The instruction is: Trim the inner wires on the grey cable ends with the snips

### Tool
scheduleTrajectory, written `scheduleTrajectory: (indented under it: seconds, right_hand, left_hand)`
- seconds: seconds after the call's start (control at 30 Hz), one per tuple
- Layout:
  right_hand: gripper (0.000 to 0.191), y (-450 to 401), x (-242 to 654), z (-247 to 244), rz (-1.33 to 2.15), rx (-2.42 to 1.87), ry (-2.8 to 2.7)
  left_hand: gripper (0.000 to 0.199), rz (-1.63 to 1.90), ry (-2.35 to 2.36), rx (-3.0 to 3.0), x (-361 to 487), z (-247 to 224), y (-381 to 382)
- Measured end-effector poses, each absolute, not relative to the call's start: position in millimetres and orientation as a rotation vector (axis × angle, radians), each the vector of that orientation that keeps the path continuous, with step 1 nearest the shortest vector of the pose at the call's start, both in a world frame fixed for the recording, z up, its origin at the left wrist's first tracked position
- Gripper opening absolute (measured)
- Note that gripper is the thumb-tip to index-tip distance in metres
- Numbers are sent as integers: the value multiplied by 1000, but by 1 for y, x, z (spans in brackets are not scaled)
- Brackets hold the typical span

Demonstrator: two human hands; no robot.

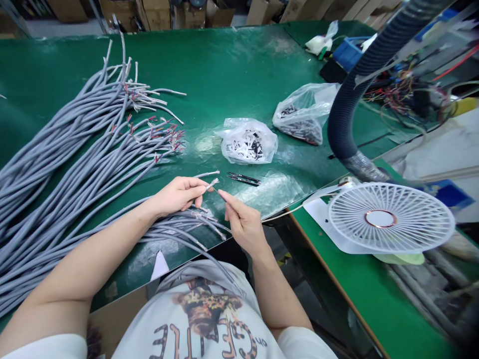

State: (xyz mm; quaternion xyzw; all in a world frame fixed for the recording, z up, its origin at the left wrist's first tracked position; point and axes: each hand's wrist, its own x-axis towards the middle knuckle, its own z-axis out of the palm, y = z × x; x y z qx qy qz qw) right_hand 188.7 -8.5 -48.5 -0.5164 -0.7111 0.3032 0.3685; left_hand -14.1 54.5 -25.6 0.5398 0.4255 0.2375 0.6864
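Note:
My left hand (178,195) pinches a grey cable near its stripped end, where pale strands (212,184) stick out past the fingertips. Close to those strands, my right hand (244,222) has thumb and forefinger closed on a thin dark pointed tool (215,190), too small to make out its kind. Under and beside my left hand lie several grey cables (175,230) with frayed ends toward the table's front edge. Black thread snips (244,179) rest on the green table (209,65), just beyond my right hand.
Big bundles of grey cables (71,134) with red and blue wire ends cover the left side. Plastic bags of small parts (250,142) and of dark pieces (303,117) stand ahead. A ribbed hose (342,109) and a white fan (391,218) occupy the right.

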Motion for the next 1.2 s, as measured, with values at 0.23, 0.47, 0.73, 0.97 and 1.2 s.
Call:
scheduleTrajectory:
  seconds: [0.23, 0.47, 0.73, 0.97, 1.2]
  right_hand:
    - [34, -2, 182, -52, 780, -1362, -1823]
    - [25, -15, 174, -30, 919, -1046, -1937]
    - [28, -4, 182, -44, 761, -1276, -1823]
    - [30, -1, 182, -54, 756, -1296, -1808]
    - [28, 1, 180, -54, 801, -1250, -1751]
  left_hand:
    - [35, 479, 995, 1368, -10, -26, 52]
    - [27, 520, 1119, 1441, -8, -29, 52]
    - [37, 572, 904, 1043, -18, -23, 57]
    - [38, 562, 872, 994, -19, -22, 57]
    - [38, 549, 876, 994, -18, -22, 57]
